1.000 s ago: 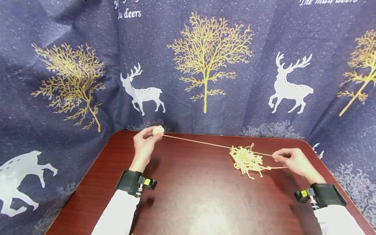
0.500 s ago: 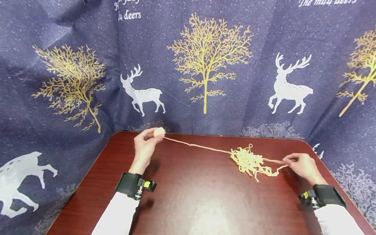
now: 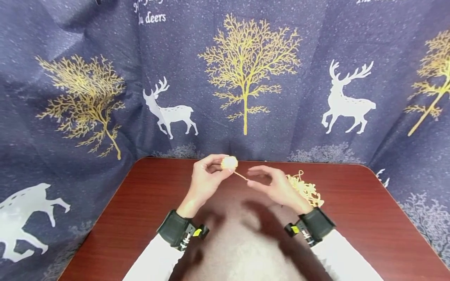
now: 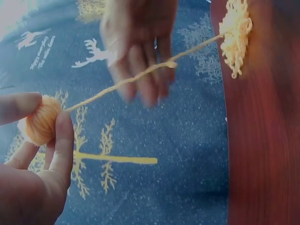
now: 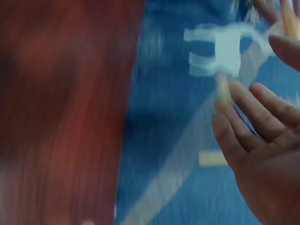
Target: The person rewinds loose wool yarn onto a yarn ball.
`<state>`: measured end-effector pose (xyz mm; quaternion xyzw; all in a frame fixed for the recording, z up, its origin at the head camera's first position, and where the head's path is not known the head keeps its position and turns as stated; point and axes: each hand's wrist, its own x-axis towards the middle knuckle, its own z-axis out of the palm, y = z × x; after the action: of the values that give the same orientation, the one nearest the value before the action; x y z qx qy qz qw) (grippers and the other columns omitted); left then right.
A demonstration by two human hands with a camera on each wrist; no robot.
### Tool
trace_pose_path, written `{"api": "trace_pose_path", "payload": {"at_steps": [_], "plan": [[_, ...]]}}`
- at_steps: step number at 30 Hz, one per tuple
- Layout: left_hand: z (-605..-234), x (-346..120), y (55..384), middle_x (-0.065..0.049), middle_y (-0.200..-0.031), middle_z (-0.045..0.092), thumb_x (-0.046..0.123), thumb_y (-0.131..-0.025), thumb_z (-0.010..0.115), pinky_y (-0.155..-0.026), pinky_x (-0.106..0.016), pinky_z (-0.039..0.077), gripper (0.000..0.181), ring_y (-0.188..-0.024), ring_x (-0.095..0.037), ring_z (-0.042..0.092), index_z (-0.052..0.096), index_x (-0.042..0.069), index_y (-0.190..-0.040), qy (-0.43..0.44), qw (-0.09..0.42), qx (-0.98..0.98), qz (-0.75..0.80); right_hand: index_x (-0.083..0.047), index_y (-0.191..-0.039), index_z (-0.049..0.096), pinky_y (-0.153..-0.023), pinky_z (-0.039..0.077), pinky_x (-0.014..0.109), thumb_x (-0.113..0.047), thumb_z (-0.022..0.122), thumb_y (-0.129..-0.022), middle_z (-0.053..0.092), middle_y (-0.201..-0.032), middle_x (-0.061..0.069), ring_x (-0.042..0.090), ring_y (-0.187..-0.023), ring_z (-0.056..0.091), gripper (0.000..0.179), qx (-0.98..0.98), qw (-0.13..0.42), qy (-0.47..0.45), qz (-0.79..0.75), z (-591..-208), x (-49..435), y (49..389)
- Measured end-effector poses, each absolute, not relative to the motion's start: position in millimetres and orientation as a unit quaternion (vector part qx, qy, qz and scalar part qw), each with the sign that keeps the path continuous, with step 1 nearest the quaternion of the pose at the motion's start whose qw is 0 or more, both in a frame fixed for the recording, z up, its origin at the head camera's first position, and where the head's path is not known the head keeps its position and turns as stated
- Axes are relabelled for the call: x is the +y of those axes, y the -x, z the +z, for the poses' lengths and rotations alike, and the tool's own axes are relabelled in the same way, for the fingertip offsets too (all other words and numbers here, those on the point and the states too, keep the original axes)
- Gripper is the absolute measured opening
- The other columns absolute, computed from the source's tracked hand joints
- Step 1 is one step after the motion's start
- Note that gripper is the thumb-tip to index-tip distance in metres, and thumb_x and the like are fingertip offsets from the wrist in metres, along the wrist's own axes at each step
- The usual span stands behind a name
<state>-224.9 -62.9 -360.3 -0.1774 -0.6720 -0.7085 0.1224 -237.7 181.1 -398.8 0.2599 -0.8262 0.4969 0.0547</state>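
Note:
A small ball of pale yellow yarn (image 3: 229, 162) is pinched between the thumb and fingertips of my left hand (image 3: 203, 180), raised over the far part of the table. From the ball a yarn strand (image 4: 108, 90) runs across in front of my right hand (image 3: 277, 186) to a loose tangle of yarn (image 3: 305, 190) on the table. My right hand faces the ball, its thumb and fingers spread apart. In the left wrist view the strand crosses the right fingers (image 4: 145, 79), which are not curled round it. The right forearm side partly hides the tangle in the head view.
The reddish-brown table (image 3: 355, 218) has rounded far corners. Directly behind it hangs a dark blue cloth (image 3: 274, 128) printed with deer and trees. Both wrists wear black straps (image 3: 318, 223) with small cameras.
My right hand has let the yarn slip from its pinch and swung left, past the tangle, towards the ball. My left hand has carried the ball to the right, so the hands are close together.

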Motion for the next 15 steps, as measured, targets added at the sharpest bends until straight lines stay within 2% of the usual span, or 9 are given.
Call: {"api": "trace_pose_path", "payload": {"at_steps": [3, 6, 8, 11, 15], "plan": [[-361, -61, 224, -0.018, -0.106, 0.073, -0.005, -0.08, 0.08, -0.075, -0.023, 0.059, 0.037, -0.083, -0.015, 0.07, 0.071, -0.005, -0.115, 0.182, 0.117, -0.674, -0.707, 0.001, -0.12, 0.07, -0.087, 0.06, 0.036, -0.011, 0.072, -0.095, 0.074, -0.107, 0.016, 0.031, -0.097, 0.072, 0.027, -0.779, 0.031, -0.283, 0.558, -399, 154, 233], [-364, -65, 226, -0.019, -0.106, 0.073, -0.005, -0.08, 0.08, -0.076, -0.024, 0.059, 0.036, -0.083, -0.014, 0.069, 0.071, -0.006, -0.115, 0.179, 0.125, -0.67, -0.71, 0.003, -0.11, 0.074, -0.067, 0.062, 0.036, -0.004, 0.067, -0.097, 0.074, -0.086, 0.017, 0.036, -0.072, 0.071, 0.016, -0.77, 0.063, -0.268, 0.575, -401, 144, 228], [-368, -70, 230, -0.019, -0.103, 0.072, -0.008, -0.079, 0.079, -0.078, -0.024, 0.06, 0.036, -0.082, -0.013, 0.069, 0.07, -0.008, -0.114, 0.167, 0.132, -0.665, -0.716, 0.006, -0.109, 0.073, -0.055, 0.06, 0.036, -0.001, 0.064, -0.098, 0.071, -0.077, 0.02, 0.039, -0.059, 0.065, 0.016, -0.773, 0.09, -0.242, 0.58, -404, 146, 227], [-372, -78, 234, -0.017, -0.099, 0.072, -0.013, -0.077, 0.078, -0.077, -0.025, 0.061, 0.037, -0.081, -0.011, 0.068, 0.069, -0.011, -0.113, 0.132, 0.133, -0.651, -0.736, 0.007, -0.109, 0.073, -0.048, 0.057, 0.035, -0.002, 0.066, -0.097, 0.071, -0.078, 0.018, 0.035, -0.054, 0.063, 0.017, -0.778, 0.114, -0.198, 0.585, -406, 157, 225], [-377, -91, 243, -0.01, -0.091, 0.069, -0.016, -0.077, 0.075, -0.074, -0.03, 0.063, 0.038, -0.079, -0.013, 0.069, 0.067, -0.014, -0.115, 0.079, 0.125, -0.627, -0.765, 0.002, -0.106, 0.076, -0.046, 0.057, 0.033, -0.012, 0.073, -0.094, 0.074, -0.081, 0.01, 0.019, -0.053, 0.063, 0.018, -0.796, 0.104, -0.154, 0.576, -409, 187, 227]]}}
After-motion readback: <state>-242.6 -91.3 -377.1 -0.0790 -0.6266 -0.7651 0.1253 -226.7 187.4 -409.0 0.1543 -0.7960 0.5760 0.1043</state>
